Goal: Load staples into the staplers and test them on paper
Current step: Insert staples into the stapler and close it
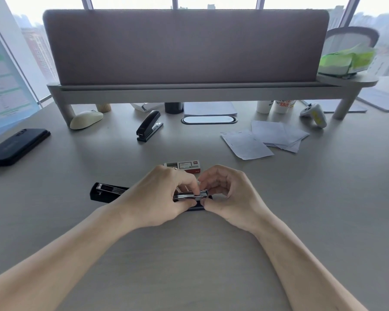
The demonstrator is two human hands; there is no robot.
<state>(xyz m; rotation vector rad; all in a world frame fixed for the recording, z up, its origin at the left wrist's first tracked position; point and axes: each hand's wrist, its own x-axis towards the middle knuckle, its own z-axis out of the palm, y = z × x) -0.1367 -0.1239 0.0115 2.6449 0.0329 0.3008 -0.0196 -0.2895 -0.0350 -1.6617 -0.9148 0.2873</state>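
Observation:
A black stapler lies flipped open flat on the desk in front of me, its lid stretched out to the left. My left hand pinches the metal staple channel from above. My right hand pinches the channel's right end with thumb and fingers. Whether staples sit in the channel is hidden by my fingers. A red and white staple box rests just behind my hands. A second black stapler, closed, stands farther back. Stapled paper slips lie at the back right.
A monitor riser spans the back of the desk, with a mouse, cups and a game controller under it. A black phone lies at the left, near a laptop screen.

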